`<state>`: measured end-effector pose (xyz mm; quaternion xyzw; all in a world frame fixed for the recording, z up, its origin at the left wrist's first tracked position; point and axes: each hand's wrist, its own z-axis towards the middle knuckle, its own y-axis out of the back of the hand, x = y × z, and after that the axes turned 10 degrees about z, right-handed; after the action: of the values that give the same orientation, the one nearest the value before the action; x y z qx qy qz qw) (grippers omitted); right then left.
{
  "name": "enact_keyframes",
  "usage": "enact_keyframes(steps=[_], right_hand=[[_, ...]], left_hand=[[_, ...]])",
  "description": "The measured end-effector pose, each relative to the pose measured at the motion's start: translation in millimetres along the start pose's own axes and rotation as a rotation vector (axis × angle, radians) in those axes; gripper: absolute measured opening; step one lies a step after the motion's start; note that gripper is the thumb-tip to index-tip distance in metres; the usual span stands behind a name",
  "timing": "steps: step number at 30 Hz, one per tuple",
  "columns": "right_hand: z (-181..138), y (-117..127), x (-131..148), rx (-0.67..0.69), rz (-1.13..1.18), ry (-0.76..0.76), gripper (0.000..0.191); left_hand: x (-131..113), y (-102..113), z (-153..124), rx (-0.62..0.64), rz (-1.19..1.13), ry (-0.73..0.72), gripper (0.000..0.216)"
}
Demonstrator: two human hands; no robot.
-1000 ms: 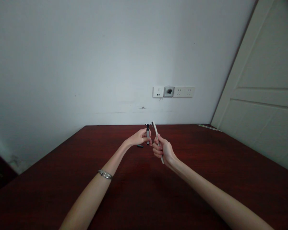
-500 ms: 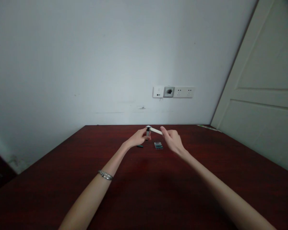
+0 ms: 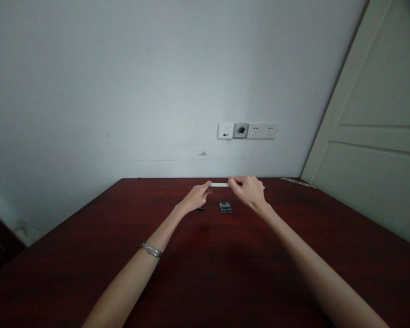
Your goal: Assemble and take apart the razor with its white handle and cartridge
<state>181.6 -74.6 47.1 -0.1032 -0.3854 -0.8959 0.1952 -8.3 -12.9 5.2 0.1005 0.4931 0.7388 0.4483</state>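
Between my two hands a white band [image 3: 219, 185] is stretched nearly level above the table; it looks like the strap of a wristwatch. My left hand [image 3: 195, 197] is closed on its left end, where a small dark and silvery part shows at the fingertips. The band's right end is pinched by my right hand [image 3: 248, 191], thumb toward the left. Below and between the hands lies a small clear case [image 3: 225, 207] with teal pieces in it. A thin dark green tool [image 3: 200, 208] lies partly hidden under my left hand.
The dark red table [image 3: 205, 273] runs back to a white wall [image 3: 177, 91] with sockets [image 3: 261, 131]. A light-coloured strip [image 3: 298, 182] lies at the far right edge, beside a pale door [image 3: 372, 132]. My left wrist wears a silvery bracelet [image 3: 151, 249].
The white band has swung from sloping down to the right to nearly level. My right hand has risen slightly and turned. The part hanging below my left fingers is now mostly hidden.
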Motion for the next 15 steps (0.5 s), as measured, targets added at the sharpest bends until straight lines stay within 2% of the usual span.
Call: enact_keyframes(steps=[3,10,15], right_hand=[[-2.3,-3.5,0.2,-0.02,-0.031,0.042,0.051],[2.9,-2.2,-23.9,-0.126,0.014,0.092,0.048],[-1.1,-1.2,-9.6,-0.185,0.026,0.122,0.05]], left_hand=[[-1.8,0.0,-0.1,-0.021,0.042,-0.008,0.021],[2.1,-3.6,-2.2,-0.039,0.042,-0.018,0.017],[1.3,-3.3,-2.2,-0.044,0.029,-0.006,0.02]])
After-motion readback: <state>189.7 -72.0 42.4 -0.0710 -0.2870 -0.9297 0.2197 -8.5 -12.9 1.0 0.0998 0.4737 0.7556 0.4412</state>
